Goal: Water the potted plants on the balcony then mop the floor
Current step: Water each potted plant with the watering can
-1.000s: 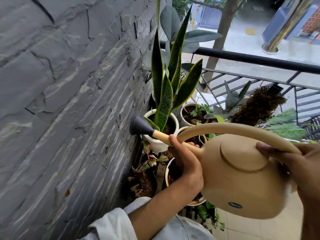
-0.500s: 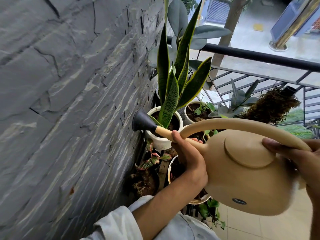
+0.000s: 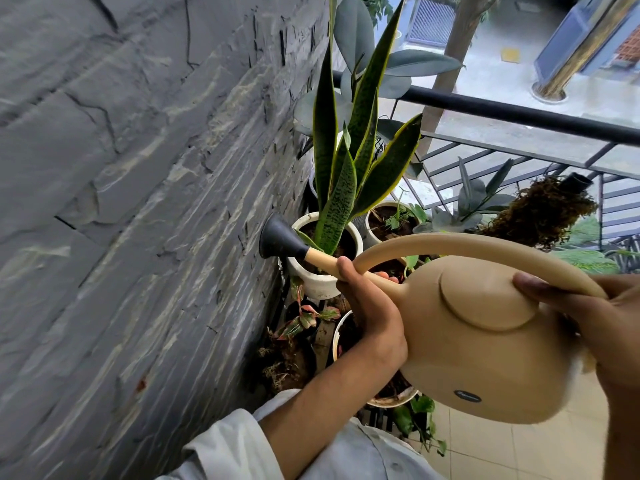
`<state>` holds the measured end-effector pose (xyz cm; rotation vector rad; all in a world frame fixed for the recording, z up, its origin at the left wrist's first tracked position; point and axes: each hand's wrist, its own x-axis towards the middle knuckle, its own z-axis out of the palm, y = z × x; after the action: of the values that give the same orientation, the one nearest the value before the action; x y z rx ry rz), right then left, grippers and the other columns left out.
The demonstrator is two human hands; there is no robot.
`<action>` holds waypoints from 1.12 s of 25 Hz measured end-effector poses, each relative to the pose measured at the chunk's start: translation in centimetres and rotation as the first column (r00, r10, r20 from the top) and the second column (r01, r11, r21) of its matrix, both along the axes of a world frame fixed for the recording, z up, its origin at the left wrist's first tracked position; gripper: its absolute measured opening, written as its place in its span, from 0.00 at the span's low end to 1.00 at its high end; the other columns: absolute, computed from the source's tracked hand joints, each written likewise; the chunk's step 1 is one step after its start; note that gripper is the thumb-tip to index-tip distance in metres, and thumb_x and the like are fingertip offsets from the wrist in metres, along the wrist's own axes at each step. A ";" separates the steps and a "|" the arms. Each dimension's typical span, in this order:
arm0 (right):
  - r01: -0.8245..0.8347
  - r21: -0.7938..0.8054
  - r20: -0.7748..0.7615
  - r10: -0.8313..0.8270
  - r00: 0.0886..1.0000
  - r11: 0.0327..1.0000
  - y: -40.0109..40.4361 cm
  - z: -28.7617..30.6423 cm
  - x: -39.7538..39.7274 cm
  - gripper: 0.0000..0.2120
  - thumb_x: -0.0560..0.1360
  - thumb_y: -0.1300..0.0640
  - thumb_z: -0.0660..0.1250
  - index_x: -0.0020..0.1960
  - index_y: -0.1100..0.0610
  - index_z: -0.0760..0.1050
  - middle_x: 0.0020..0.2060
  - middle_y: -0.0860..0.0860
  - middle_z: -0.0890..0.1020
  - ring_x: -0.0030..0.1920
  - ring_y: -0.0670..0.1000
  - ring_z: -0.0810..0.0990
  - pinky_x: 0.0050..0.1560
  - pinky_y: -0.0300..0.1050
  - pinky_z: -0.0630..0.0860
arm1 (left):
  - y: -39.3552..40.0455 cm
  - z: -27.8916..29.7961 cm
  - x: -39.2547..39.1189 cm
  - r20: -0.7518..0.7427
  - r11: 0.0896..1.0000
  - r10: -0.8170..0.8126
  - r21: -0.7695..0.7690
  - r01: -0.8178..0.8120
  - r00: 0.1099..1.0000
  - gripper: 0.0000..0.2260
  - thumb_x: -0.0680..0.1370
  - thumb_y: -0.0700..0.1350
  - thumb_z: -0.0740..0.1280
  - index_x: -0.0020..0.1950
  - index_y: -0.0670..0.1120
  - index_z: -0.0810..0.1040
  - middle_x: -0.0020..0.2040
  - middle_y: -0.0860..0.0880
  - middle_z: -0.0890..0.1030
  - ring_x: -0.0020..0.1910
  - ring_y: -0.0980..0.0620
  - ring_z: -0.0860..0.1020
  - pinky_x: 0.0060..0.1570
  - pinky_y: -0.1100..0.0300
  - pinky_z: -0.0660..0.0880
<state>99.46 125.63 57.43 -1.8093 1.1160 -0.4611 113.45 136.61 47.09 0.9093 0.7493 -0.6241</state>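
Observation:
I hold a tan watering can [image 3: 485,341] tilted to the left. My left hand [image 3: 374,317] grips its spout near the body. My right hand [image 3: 609,323] grips the curved handle at the back. The black rose [image 3: 277,237] on the spout sits beside the rim of a white pot [image 3: 311,282] holding a tall snake plant [image 3: 349,150]. Below the rose, a small red-leaved plant [image 3: 304,317] stands in a dark pot. A second white pot [image 3: 374,233] with soil is behind, and another white-rimmed pot [image 3: 337,337] lies under my left wrist.
A rough grey stone wall [image 3: 138,202] runs close along the left. A black metal railing [image 3: 519,112] closes the balcony behind the pots. A mossy pole [image 3: 540,213] and more leafy plants stand at the right. Beige floor tiles [image 3: 519,452] show bottom right.
The can and both hands keep their grip and place over the pots. The view has drifted slightly, so the snake plant and railing sit a little lower and further right.

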 end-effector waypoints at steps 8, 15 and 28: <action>0.052 -0.023 0.025 -0.051 0.998 0.998 -0.1 -0.4 -0.3 0.09 0.60 0.46 0.81 0.35 0.46 0.83 0.27 0.44 0.84 0.37 0.54 0.80 0.46 0.64 0.80 | -0.5 -0.7 0.0 0.023 1.000 -0.023 -0.016 0.023 0.999 0.22 0.81 0.68 0.60 0.44 0.50 0.75 0.35 0.48 0.79 0.40 0.46 0.79 0.55 0.46 0.79; 0.068 -0.047 0.023 -0.067 0.997 0.997 -0.3 -0.5 -0.5 0.11 0.62 0.48 0.81 0.38 0.48 0.81 0.32 0.49 0.84 0.38 0.56 0.81 0.44 0.60 0.78 | -0.9 -1.1 -0.1 0.037 0.999 -0.042 -0.005 0.042 0.998 0.21 0.81 0.68 0.60 0.47 0.51 0.74 0.32 0.49 0.79 0.38 0.46 0.79 0.49 0.49 0.78; 0.147 -0.010 0.047 -0.147 0.988 0.989 -0.2 -0.2 -0.3 0.17 0.54 0.37 0.79 0.40 0.42 0.86 0.42 0.68 0.84 0.43 0.69 0.83 0.44 0.69 0.78 | -1.6 -1.0 0.2 0.102 0.998 -0.064 -0.012 0.065 0.993 0.20 0.80 0.68 0.60 0.51 0.52 0.75 0.39 0.47 0.79 0.42 0.45 0.80 0.55 0.44 0.79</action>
<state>99.18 125.48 57.28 -1.7263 1.2223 -0.5956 113.64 135.01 46.11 0.9470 0.6254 -0.6348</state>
